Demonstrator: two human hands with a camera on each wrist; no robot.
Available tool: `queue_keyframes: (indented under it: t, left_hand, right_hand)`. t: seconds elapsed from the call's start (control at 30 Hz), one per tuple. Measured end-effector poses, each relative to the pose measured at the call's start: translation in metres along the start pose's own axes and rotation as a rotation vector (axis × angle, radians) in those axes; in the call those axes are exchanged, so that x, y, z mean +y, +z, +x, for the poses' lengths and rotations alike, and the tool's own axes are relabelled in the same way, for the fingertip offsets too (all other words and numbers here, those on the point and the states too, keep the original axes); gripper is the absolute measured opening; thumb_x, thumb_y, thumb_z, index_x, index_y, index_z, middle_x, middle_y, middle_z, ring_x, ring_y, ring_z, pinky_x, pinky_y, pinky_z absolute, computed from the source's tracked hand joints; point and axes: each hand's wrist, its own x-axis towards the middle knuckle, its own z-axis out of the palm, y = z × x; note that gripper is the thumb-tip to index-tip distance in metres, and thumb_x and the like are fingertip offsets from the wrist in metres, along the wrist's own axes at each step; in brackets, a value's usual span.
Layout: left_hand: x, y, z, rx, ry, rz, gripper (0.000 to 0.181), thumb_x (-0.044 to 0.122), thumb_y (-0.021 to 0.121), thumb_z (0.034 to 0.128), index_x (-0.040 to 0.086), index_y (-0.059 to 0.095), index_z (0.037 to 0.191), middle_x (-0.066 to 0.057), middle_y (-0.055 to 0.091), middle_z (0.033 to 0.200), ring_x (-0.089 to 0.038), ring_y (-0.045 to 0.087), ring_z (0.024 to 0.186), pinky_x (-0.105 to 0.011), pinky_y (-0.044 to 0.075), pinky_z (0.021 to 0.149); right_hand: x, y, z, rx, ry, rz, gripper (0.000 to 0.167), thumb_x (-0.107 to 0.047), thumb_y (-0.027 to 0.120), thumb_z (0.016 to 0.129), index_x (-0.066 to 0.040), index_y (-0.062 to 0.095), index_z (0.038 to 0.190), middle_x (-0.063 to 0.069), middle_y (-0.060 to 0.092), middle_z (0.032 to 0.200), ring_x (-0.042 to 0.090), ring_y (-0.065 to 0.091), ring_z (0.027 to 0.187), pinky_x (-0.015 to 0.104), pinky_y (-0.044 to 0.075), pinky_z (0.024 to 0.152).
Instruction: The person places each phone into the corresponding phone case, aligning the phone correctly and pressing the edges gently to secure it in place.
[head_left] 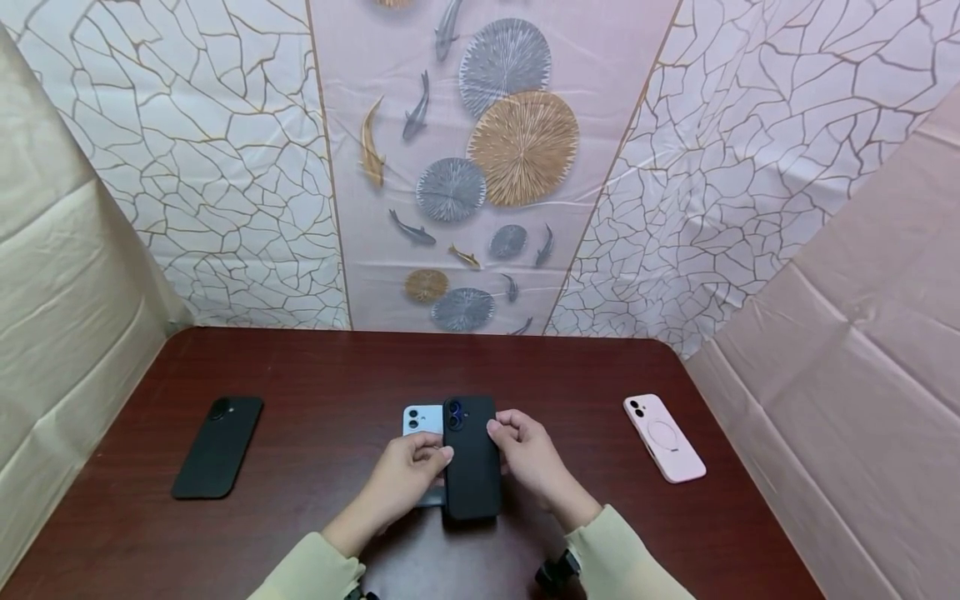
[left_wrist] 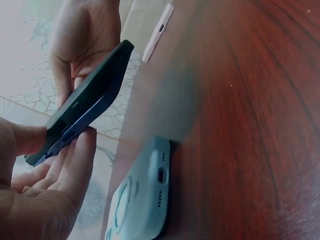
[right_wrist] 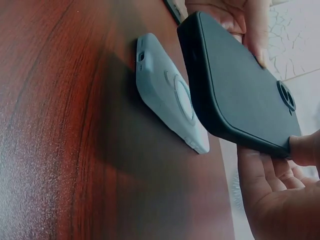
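A black phone case (head_left: 472, 475) is held above the table, its back and camera cutout facing up. Under it, in the left wrist view, shows the edge of a dark blue phone (left_wrist: 97, 110), with a gap between the two at the lower end. My left hand (head_left: 405, 471) pinches the left edge, thumb on the case and fingers beneath. On the opposite edge my right hand (head_left: 534, 458) grips near the camera end, thumb on top. A light blue phone in a case with a ring (right_wrist: 170, 95) lies flat on the table, partly hidden below.
A black phone (head_left: 217, 450) lies face down at the left of the brown table (head_left: 337, 375). At the right lies a pale pink phone (head_left: 666, 439) with a ring on its back. Patterned cloth (head_left: 225, 167) hangs behind, and plain cloth borders both sides.
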Motion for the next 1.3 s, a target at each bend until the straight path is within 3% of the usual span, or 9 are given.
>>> queue_keyframes:
  t: [0.13,0.37,0.6,0.83,1.1,1.3]
  left_hand:
    - [0.002,-0.001,0.005,0.065,0.018,0.013,0.040,0.020,0.064,0.0952,-0.008,0.056,0.123,-0.016,0.065,0.102,-0.022,0.068,0.088,-0.040,0.056,0.074]
    - [0.012,-0.002,0.010,0.189,0.020,-0.075,0.033,0.017,0.066,0.0935,-0.005,0.061,0.117,-0.018,0.064,0.102,-0.025,0.069,0.087,-0.041,0.057,0.069]
    - [0.007,-0.003,0.012,0.265,0.019,-0.012,0.029,0.020,0.069,0.0911,-0.004,0.066,0.107,-0.013,0.069,0.089,-0.020,0.070,0.076,-0.041,0.057,0.069]
    - [0.010,-0.003,0.010,0.289,0.013,-0.013,0.023,0.016,0.069,0.0908,-0.004,0.067,0.103,-0.011,0.069,0.084,-0.020,0.069,0.073,-0.036,0.057,0.065]
    - [0.009,-0.002,0.010,0.296,0.014,-0.025,0.020,0.014,0.069,0.0907,-0.004,0.066,0.098,-0.011,0.068,0.082,-0.019,0.067,0.068,-0.043,0.057,0.067]
    - [0.009,-0.002,0.009,0.266,0.005,-0.084,0.025,0.016,0.068,0.0913,-0.006,0.064,0.102,-0.013,0.069,0.087,-0.019,0.068,0.072,-0.034,0.057,0.066]
  right_hand:
    - [-0.001,-0.001,0.000,-0.006,-0.009,-0.017,0.027,-0.024,0.056,0.100,-0.003,0.058,0.116,0.006,0.069,0.089,0.018,0.057,0.066,0.039,0.052,0.061]
    - [-0.012,-0.002,-0.007,-0.081,-0.031,-0.062,0.026,-0.019,0.056,0.100,0.000,0.056,0.118,0.007,0.068,0.091,0.019,0.057,0.068,0.047,0.052,0.066]
    - [-0.002,0.000,-0.003,-0.124,-0.063,-0.056,0.026,-0.025,0.059,0.098,-0.004,0.059,0.113,0.008,0.069,0.091,0.020,0.063,0.068,0.037,0.054,0.062]
    - [-0.003,0.001,-0.002,-0.127,-0.065,-0.052,0.021,-0.020,0.057,0.099,-0.004,0.060,0.113,0.008,0.068,0.088,0.019,0.059,0.065,0.039,0.053,0.060]
    - [-0.001,0.002,-0.001,-0.133,-0.067,-0.053,0.020,-0.017,0.055,0.100,-0.003,0.060,0.113,0.009,0.069,0.089,0.021,0.061,0.066,0.038,0.054,0.060]
    - [-0.004,0.003,-0.003,-0.115,-0.066,-0.055,0.021,-0.022,0.058,0.099,-0.006,0.061,0.112,0.007,0.069,0.088,0.019,0.060,0.065,0.036,0.053,0.059]
